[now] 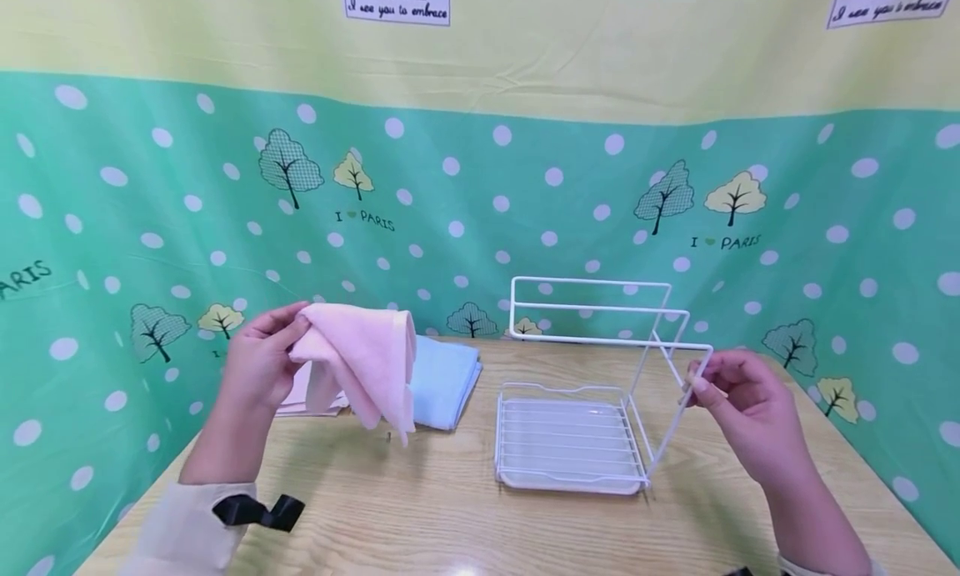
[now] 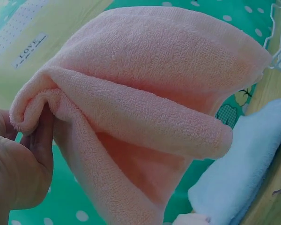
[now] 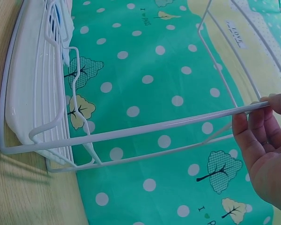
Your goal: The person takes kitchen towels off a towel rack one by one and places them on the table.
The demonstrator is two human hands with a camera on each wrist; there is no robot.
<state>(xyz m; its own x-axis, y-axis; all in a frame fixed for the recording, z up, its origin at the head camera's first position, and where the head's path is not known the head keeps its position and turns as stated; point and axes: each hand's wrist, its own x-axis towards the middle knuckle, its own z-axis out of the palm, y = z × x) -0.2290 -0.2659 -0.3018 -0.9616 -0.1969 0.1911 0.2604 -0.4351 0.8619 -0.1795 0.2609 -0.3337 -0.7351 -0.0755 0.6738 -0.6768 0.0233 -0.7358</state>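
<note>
- Covering the walls: green dotted tree-print backdrop [image 1: 525, 192]
- Wooden table [image 1: 450, 509] bears blue towel [image 1: 446, 376]
- Left hand [image 1: 258, 363] pinches pink towel [image 1: 367, 355]
- Right hand [image 1: 742, 401] pinches white wire rack [image 1: 600, 343]

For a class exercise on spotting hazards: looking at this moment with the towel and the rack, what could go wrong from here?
The left hand only pinches the pink terry towel at one bunched edge, so it may slip loose. The right hand grips just a top corner of the white wire rack, so a tug could tilt it on the wooden table.
</note>
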